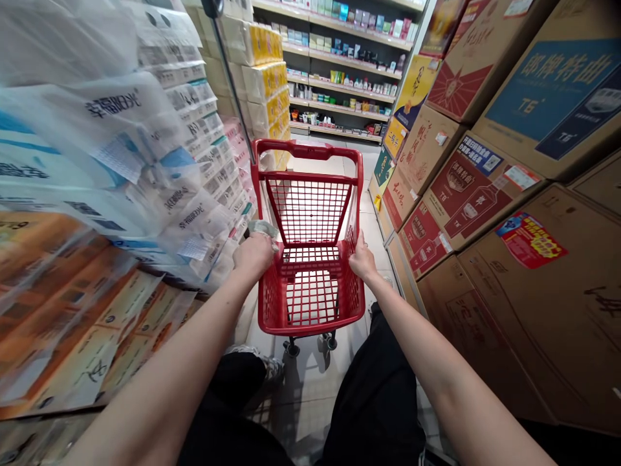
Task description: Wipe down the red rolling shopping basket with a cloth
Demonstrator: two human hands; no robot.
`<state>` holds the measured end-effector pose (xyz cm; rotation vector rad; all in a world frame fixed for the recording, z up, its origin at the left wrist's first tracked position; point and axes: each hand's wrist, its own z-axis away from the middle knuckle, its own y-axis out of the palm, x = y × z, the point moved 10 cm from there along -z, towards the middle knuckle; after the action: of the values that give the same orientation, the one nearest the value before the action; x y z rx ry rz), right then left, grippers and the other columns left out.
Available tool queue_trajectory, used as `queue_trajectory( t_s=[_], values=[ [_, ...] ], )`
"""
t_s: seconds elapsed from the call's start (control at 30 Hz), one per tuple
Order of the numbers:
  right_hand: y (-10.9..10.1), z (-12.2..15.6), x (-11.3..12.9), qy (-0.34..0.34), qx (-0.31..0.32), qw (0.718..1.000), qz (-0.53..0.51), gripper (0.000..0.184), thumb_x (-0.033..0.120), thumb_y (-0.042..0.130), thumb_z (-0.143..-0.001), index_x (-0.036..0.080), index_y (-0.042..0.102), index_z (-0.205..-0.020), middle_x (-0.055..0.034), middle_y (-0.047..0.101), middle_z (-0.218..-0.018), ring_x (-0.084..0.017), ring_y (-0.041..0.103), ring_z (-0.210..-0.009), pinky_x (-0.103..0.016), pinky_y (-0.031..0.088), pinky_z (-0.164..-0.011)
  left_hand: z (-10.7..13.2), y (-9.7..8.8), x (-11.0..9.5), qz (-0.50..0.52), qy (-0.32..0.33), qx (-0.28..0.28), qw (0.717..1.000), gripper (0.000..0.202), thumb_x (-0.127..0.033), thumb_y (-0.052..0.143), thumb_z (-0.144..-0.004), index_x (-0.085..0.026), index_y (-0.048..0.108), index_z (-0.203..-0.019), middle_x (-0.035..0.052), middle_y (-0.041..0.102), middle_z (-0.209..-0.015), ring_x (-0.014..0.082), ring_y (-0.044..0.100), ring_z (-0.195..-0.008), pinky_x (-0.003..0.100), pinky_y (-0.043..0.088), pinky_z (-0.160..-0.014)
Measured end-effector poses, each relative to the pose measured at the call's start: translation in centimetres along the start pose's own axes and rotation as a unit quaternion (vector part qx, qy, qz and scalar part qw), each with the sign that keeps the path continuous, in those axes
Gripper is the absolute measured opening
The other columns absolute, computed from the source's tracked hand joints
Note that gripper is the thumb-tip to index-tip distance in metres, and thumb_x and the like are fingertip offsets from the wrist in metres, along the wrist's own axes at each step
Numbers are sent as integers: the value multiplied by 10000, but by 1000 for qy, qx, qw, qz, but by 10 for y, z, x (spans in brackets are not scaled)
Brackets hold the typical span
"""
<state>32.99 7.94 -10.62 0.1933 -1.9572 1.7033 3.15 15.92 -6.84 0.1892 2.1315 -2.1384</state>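
A red plastic shopping cart (310,329) with mesh walls stands in front of me, its basket holding nothing that I can see. My left hand (256,257) is closed at the left side of the basket, its fingertips hidden. A crumpled, see-through packet (263,228) sticks out past its knuckles; what is in it I cannot make out. On the opposite side, my right hand (363,260) grips the basket's right wall, thumb up along the outside. The cart's far handle bar (308,150) has neither hand on it.
Plastic-wrapped paper packs (184,213) are piled close on the left, with yellow packs (264,81) beyond. Stacked cardboard liquor boxes (485,188) line the right. Shelves (339,84) of small goods close off the far end. Pale floor tiles (310,388) run between.
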Motion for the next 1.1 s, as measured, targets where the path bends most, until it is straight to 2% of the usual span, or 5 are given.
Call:
queue_trajectory(
  t_s=[0.37, 0.57, 0.73, 0.93, 1.1],
  values=[
    [-2, -1, 4, 39, 20, 999, -9, 865, 139, 413, -857, 185, -143, -1517, -141, 562, -1296, -245, 605, -1049, -313, 484, -807, 35, 2, -2, -95, 54, -22, 994, 517, -397, 244, -939, 15, 459, -1165, 243, 670, -937, 340, 671, -893, 399, 479, -737],
    [-5, -1, 4, 34, 7, 999, -16, 761, 267, 386, -925, 182, -69, -1529, -135, 604, -1231, -236, 614, -1025, -307, 469, -810, 83, 4, 3, -128, 95, -16, 987, 523, -396, 178, -947, -25, 529, -1058, 218, 673, -800, 342, 682, -770, 387, 479, -622],
    [-3, -2, -2, 32, 6, 999, -22, 723, 238, 437, -891, 213, 80, -1520, -115, 622, -1196, -228, 622, -1000, -304, 472, -799, 126, 13, 16, -126, 130, -13, 983, 561, -403, 127, -964, -75, 571, -1068, 155, 679, -774, 300, 675, -691, 329, 445, -544],
    [-2, -2, 0, 32, 5, 999, -33, 601, 313, 419, -910, 214, 220, -1468, -109, 643, -1148, -238, 624, -987, -325, 466, -808, 157, 7, 13, -128, 214, -131, 960, 539, -387, 248, -970, -92, 444, -1377, 122, 670, -854, 222, 645, -755, 304, 422, -631],
    [-1, -3, 4, 34, 2, 998, -46, 571, 347, 398, -917, 215, 246, -1451, -112, 630, -1173, -232, 618, -1007, -321, 468, -797, 171, -7, -3, -136, 296, -213, 921, 444, -358, 376, -947, -122, 558, -1275, 72, 593, -741, 209, 577, -731, 347, 392, -696]
  ],
)
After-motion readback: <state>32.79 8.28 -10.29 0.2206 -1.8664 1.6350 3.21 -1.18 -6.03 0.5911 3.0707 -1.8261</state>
